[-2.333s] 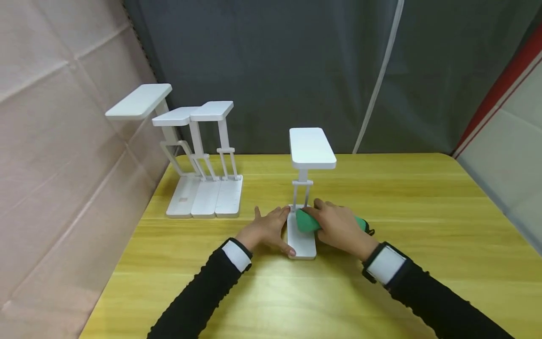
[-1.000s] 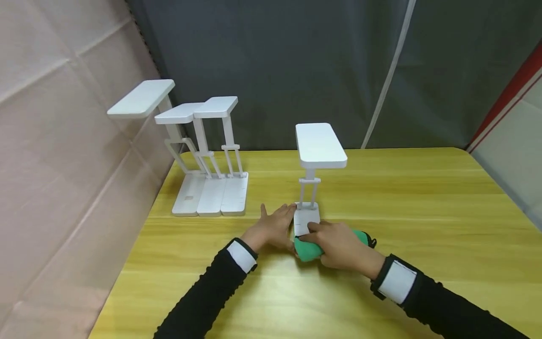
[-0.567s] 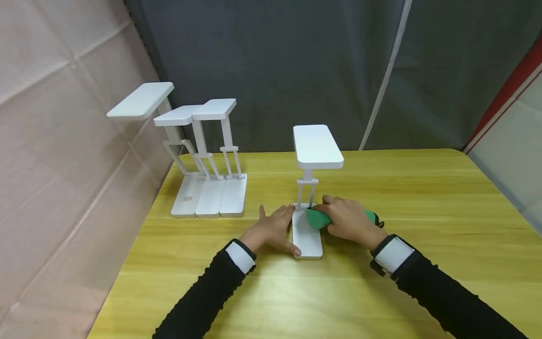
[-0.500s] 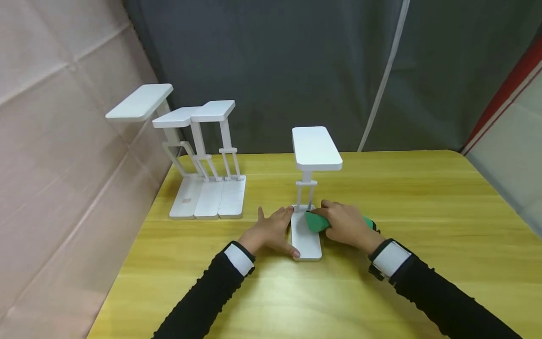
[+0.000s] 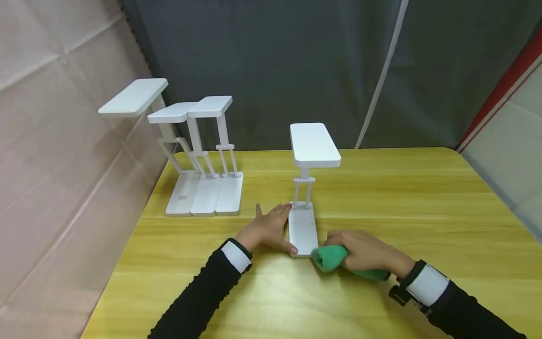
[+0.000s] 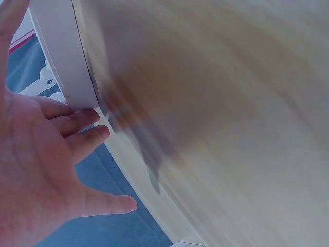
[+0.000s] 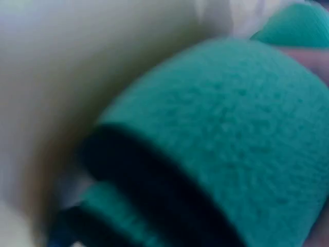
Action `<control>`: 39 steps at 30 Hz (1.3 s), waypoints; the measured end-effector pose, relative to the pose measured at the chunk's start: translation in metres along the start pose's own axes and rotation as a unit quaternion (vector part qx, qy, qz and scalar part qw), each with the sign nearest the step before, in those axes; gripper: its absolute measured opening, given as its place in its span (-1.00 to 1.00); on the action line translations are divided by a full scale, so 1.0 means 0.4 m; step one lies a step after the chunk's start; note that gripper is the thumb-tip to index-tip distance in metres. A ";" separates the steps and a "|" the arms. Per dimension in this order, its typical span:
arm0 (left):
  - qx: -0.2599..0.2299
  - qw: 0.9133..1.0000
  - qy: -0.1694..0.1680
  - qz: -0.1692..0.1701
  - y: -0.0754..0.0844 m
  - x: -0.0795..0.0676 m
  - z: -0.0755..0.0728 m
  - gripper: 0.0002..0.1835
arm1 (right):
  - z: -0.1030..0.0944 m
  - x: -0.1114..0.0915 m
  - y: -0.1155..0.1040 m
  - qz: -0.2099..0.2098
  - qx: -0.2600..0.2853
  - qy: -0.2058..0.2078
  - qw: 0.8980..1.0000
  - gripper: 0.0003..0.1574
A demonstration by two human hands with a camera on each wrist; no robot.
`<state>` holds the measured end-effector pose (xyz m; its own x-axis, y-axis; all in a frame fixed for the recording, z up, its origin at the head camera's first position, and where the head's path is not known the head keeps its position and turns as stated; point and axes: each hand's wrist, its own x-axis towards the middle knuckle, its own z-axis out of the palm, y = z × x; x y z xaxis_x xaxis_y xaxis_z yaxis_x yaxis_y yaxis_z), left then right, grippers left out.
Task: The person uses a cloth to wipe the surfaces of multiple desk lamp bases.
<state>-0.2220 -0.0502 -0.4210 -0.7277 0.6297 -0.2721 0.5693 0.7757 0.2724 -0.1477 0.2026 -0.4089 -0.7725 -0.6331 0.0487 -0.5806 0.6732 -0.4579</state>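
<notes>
A white folding desk lamp (image 5: 315,146) stands upright at the middle of the table, its rectangular head level above a slim base (image 5: 302,228). Along the left edge of that base lies my left hand (image 5: 271,230), fingers straight and spread, with the thumb near the front corner. The left wrist view shows this hand (image 6: 41,164) with fingertips against the white base edge. My right hand (image 5: 366,249) grips a bunched green cloth (image 5: 328,257) by the front right corner of the base. Close up in the right wrist view, the cloth (image 7: 226,123) looks fuzzy and has a black band.
Several similar white lamps (image 5: 205,195) stand side by side at the table's back left. A pale fabric wall (image 5: 63,188) borders the left side, and a dark grey curtain (image 5: 262,70) hangs behind the wooden table (image 5: 402,188).
My right hand has drawn the green cloth along the base from its rear toward me, and it is now off the front right corner. My left hand stays at the base.
</notes>
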 end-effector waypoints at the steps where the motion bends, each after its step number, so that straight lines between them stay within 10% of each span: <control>1: -0.001 1.000 -0.002 -0.001 -0.001 0.001 -0.002 0.37 | -0.011 0.014 0.012 0.017 -0.014 0.018 1.000 -0.35; 5: -0.007 1.000 -0.002 -0.005 -0.007 0.003 0.001 0.37 | -0.032 0.096 0.077 0.093 -0.118 0.092 0.984 -0.40; 11: 0.009 1.000 -0.006 -0.007 0.012 0.006 0.001 0.38 | -0.012 0.157 0.111 0.085 -0.199 0.054 0.975 -0.43; 26: 0.039 0.999 -0.009 -0.014 0.016 0.011 -0.015 0.38 | 0.036 0.020 0.000 -0.039 -0.216 0.013 0.975 -0.39; 33: 0.019 1.000 -0.008 -0.016 0.005 0.006 -0.007 0.37 | 0.028 -0.007 -0.095 -0.074 -0.135 -0.050 0.987 -0.20; 36: 0.006 1.000 -0.003 -0.010 0.005 0.005 -0.003 0.37 | 0.057 0.018 -0.143 -0.116 -0.205 -0.025 0.971 -0.28; 39: -0.010 1.000 -0.004 -0.005 0.010 0.004 -0.002 0.34 | 0.102 0.038 -0.167 -0.149 -0.324 0.015 0.934 -0.44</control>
<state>-0.2212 -0.0462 -0.4197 -0.7306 0.6221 -0.2815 0.5542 0.7811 0.2876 -0.1103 0.1325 -0.4137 -0.5531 -0.8247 0.1179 -0.7969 0.5650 0.2136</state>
